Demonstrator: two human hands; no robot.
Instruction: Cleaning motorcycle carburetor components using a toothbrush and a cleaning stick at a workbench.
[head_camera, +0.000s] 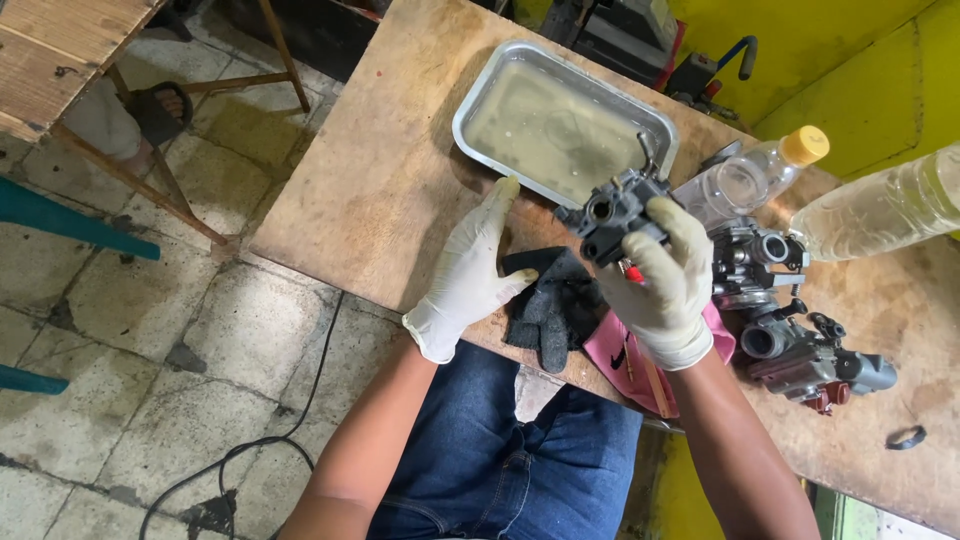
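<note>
My right hand (668, 285), in a white glove, grips a dark grey carburetor body (612, 218) and holds it up above the wooden table (390, 170). A small red-tipped part pokes out beneath my fingers. My left hand (468, 275), also gloved, is flat on the table with its fingers spread, holding nothing, its fingertips close to the metal tray (478, 95). A black glove (550, 300) lies on the table between my hands. A pink cloth (615, 355) lies under my right wrist.
The tray holds cloudy liquid. Two more carburetors (800, 345) sit right of my hand. A clear bottle with a yellow cap (760, 175) and a larger clear bottle (880, 210) lie behind them. A small black ring (905, 437) lies at far right. A black cable (250, 440) runs over the tiled floor.
</note>
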